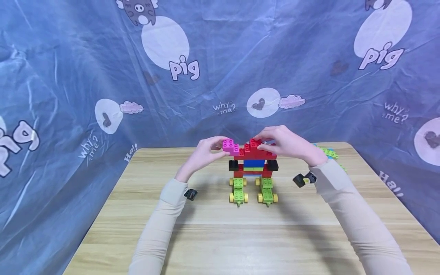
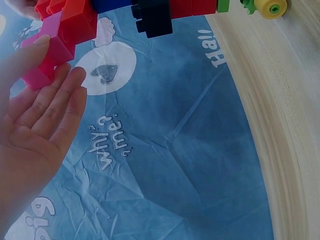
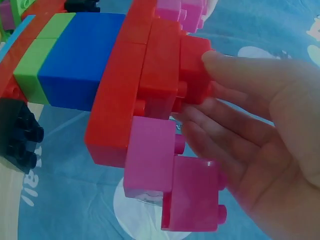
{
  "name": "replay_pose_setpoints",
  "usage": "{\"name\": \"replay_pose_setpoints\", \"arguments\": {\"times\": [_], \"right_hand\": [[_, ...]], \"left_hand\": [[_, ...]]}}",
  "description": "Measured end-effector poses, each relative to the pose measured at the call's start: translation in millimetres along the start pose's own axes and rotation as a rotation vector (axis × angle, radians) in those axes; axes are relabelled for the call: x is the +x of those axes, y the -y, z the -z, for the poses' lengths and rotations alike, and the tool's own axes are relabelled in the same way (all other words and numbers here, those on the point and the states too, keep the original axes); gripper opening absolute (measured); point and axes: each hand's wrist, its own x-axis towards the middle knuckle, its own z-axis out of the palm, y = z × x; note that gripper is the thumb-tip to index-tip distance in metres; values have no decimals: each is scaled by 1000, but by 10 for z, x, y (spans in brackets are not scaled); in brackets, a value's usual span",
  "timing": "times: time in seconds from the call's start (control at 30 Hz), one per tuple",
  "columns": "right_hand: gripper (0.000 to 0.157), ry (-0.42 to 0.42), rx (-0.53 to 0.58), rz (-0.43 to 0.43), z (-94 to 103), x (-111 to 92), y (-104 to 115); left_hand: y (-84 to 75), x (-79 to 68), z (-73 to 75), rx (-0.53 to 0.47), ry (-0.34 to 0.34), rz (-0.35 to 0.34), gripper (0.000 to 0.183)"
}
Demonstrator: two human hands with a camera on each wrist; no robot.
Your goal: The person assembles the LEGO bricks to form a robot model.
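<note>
A figure built of toy building bricks stands on the table, with a row of red bricks [image 1: 254, 156] near its top and a blue brick [image 1: 254, 164] below. Two green wheeled bases [image 1: 238, 191] with yellow wheels carry it. My left hand [image 1: 205, 154] pinches the stepped pink bricks [image 2: 60, 37] at the row's left end, thumb on one side and fingers beneath. At the top, my right hand [image 1: 288, 143] holds a red brick [image 3: 195, 67] between thumb and fingers. More pink bricks [image 3: 150, 155] at the right end are hidden by that hand in the head view.
Black bricks [image 1: 233, 165] stick out at both sides of the figure. Behind my right forearm lie green and blue pieces [image 1: 328, 152] on the wooden table [image 1: 220, 244]. A blue printed cloth [image 1: 220, 49] hangs behind and beside the table.
</note>
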Motion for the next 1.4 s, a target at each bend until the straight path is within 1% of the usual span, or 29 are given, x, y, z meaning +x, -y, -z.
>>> {"name": "replay_pose_setpoints", "arguments": {"times": [0.33,0.43,0.63,0.93,1.3,1.4], "right_hand": [[32,30,-14,0,18,6,7],[32,21,-32,9,12,9,21],[31,-25,-70,31,-14,12,44],[31,-41,-77,-5,-36,-5,77],[34,2,-77,-41,-15,-5,61],[35,-2,-71,-47,10,-23,67]], "left_hand": [[-12,5,-14,-6,-5,-7,41],[-14,7,-13,-8,-7,-4,41],[-19,10,-5,-6,-13,-14,41],[-7,13,-9,8,-7,-11,41],[17,8,-13,-5,-3,5,40],[18,4,-9,-11,-2,7,40]]}}
